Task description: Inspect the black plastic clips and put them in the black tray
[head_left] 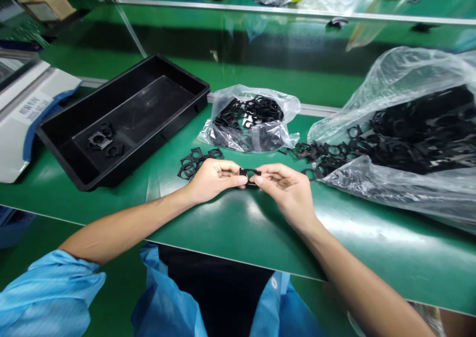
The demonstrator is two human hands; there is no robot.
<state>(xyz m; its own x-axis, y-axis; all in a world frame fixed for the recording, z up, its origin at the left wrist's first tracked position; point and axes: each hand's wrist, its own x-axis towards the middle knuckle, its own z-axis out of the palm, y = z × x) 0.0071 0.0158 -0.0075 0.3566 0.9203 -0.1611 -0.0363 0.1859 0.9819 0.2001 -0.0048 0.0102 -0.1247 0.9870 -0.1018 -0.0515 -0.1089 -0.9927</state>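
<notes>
My left hand (212,179) and my right hand (284,188) meet over the green table (230,228), and both pinch one small black plastic ring part (250,173) between thumb and fingers. Just behind my left hand lies a small heap of joined black ring parts (193,161). A black tray (122,119) stands to the left with a few black parts (102,141) in its near corner.
A small clear bag of black parts (251,121) lies behind my hands. A large clear bag (405,134) spills black parts at the right. A white and blue machine (22,109) stands at the far left. A metal rail crosses behind.
</notes>
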